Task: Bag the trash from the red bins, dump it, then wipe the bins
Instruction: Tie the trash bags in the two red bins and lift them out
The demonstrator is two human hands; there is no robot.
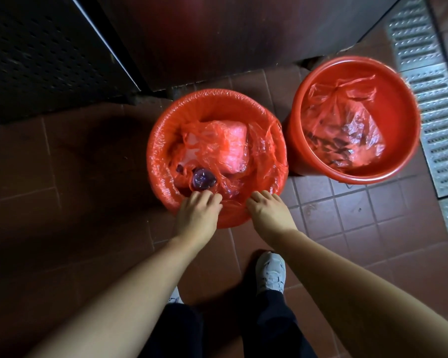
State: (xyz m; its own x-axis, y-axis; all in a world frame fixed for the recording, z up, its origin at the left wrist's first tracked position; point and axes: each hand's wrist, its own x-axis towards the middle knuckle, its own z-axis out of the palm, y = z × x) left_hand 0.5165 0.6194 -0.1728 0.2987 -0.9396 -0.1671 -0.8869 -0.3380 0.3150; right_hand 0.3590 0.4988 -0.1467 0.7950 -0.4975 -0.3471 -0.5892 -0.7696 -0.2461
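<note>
We count two red bins: the lined bin (217, 156) nearest the metal cabinet (217, 34), and the bare bin (357, 120) to its right, farther from it. Each holds one red plastic bag, two in all (217, 146) (344, 133). We see two hands (198, 213) (268, 210), two white shoes (270, 273) (175, 297), and one purple cup (202, 179).
</note>
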